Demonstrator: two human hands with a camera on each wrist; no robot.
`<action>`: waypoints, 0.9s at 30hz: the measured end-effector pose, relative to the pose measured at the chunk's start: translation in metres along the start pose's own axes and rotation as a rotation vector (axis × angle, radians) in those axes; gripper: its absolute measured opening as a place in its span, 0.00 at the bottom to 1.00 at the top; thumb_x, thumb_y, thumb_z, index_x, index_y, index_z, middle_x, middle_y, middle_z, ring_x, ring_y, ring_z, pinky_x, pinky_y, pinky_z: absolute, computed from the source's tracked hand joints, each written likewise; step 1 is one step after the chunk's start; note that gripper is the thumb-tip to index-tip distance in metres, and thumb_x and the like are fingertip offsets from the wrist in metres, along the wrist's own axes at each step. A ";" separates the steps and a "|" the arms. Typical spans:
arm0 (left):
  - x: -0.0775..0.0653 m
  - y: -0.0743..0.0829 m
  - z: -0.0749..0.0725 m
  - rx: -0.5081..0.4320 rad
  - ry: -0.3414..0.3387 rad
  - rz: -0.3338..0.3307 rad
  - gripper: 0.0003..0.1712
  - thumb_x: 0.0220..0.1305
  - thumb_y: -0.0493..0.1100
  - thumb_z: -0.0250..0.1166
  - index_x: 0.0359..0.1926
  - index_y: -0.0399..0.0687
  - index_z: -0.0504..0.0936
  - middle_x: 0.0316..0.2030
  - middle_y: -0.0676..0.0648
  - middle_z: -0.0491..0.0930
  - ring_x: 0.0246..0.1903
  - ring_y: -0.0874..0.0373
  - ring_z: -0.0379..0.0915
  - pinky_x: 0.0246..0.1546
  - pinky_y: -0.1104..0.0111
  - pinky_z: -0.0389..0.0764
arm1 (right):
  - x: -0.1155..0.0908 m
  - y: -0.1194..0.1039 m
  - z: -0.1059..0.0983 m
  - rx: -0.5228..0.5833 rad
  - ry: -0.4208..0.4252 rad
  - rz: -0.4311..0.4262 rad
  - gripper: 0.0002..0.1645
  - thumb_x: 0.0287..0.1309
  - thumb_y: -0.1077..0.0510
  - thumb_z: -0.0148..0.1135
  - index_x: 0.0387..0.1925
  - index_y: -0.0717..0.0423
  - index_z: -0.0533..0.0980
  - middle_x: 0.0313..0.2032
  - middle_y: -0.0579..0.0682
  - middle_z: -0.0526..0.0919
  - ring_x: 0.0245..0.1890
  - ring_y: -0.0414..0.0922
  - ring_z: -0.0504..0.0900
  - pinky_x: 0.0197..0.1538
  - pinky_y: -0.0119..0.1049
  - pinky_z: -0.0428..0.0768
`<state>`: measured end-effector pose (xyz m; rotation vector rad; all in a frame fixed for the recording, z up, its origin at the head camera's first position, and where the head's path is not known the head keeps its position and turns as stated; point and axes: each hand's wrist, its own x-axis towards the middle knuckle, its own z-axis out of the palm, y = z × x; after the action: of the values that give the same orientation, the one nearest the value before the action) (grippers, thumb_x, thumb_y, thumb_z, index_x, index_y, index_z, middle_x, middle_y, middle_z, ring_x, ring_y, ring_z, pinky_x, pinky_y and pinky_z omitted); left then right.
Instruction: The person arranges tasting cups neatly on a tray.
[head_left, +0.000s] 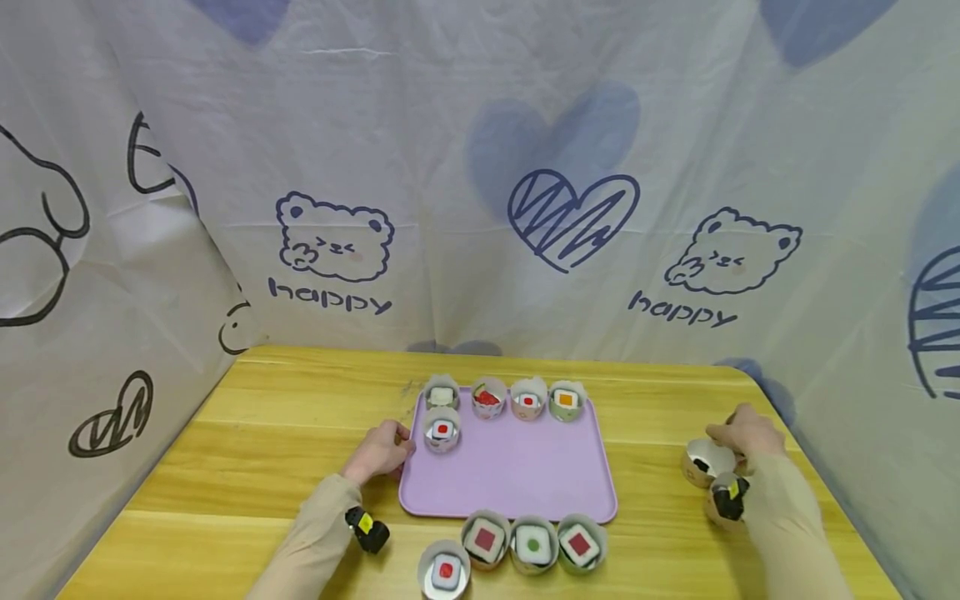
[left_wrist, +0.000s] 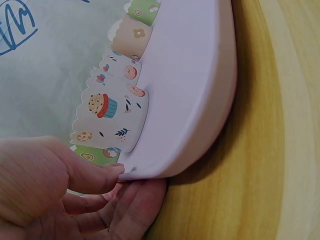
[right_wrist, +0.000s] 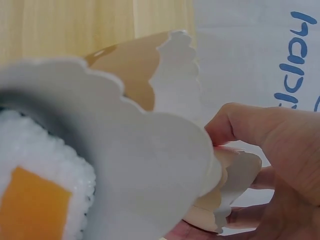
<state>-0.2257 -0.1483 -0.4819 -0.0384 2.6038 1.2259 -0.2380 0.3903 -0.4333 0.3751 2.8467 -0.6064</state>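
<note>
At the left rim of the lilac tray (head_left: 517,475), my left hand (head_left: 377,452) pinches the edge, thumb on top and fingers underneath. Several paper cups holding sushi pieces stand along the tray's back, with one cup (head_left: 442,431) in front of the left one. Over on the right, my right hand (head_left: 750,433) grips a peach paper cup (right_wrist: 240,172) between thumb and fingers; its contents are hidden. Beside that hand stand a brown cup (head_left: 697,473) and a nearer cup (right_wrist: 150,160) with an orange-topped sushi piece (right_wrist: 40,195).
In front of the tray sit a cup with a red-centred piece (head_left: 444,572), a brown cup (head_left: 483,542), a cup with a green-dotted piece (head_left: 533,545) and a green cup (head_left: 580,544). A printed cloth (head_left: 450,167) hangs behind the wooden table (head_left: 300,400).
</note>
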 end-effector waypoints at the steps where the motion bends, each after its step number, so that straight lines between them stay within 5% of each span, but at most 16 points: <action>1: 0.000 0.000 0.000 0.000 -0.001 0.000 0.14 0.70 0.33 0.56 0.51 0.25 0.74 0.34 0.34 0.80 0.25 0.54 0.81 0.27 0.63 0.87 | 0.000 0.000 -0.001 -0.001 0.003 -0.004 0.25 0.63 0.49 0.57 0.39 0.73 0.73 0.35 0.66 0.81 0.33 0.56 0.80 0.38 0.48 0.78; 9: -0.001 0.001 -0.001 0.000 -0.006 -0.003 0.14 0.70 0.33 0.56 0.51 0.25 0.74 0.34 0.34 0.81 0.25 0.54 0.82 0.27 0.63 0.87 | -0.002 0.000 -0.003 0.045 0.026 0.000 0.29 0.64 0.48 0.58 0.47 0.74 0.71 0.43 0.71 0.80 0.40 0.61 0.80 0.42 0.53 0.77; 27: -0.001 0.000 -0.001 0.000 0.002 -0.001 0.13 0.70 0.33 0.57 0.50 0.26 0.74 0.34 0.35 0.80 0.24 0.54 0.81 0.27 0.63 0.87 | -0.017 -0.024 -0.008 0.039 0.139 -0.020 0.32 0.62 0.48 0.60 0.53 0.71 0.64 0.44 0.70 0.77 0.40 0.62 0.79 0.38 0.52 0.78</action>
<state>-0.2247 -0.1489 -0.4814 -0.0411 2.6056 1.2256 -0.2301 0.3687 -0.4127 0.4115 2.9772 -0.6659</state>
